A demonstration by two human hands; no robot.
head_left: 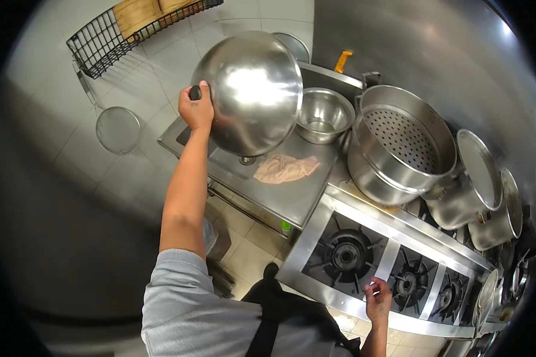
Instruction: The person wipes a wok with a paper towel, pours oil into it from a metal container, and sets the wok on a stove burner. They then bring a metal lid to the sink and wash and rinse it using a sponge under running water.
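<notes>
My left hand [197, 109] grips a large steel wok [253, 98] by its handle, whose black end pokes out of the fist. The wok is tilted up over the steel sink counter [286, 199]. On that counter lies a crumpled beige cloth [286, 169], just below the wok's lower edge. Behind the cloth stands a steel mixing bowl [324, 116]. My right hand [378, 297] hangs by the front edge of the gas stove [363, 306], its fingers loosely curled and slightly apart, with nothing seen in them.
A big perforated steamer pot [402, 137] stands at the back of the stove, with lidded pots [458, 202] to its right. Several burners [346, 254] line the front. On the left wall hang a wire strainer [118, 130] and a black wire rack [104, 44]. An orange-handled tool [343, 60] sits behind the counter.
</notes>
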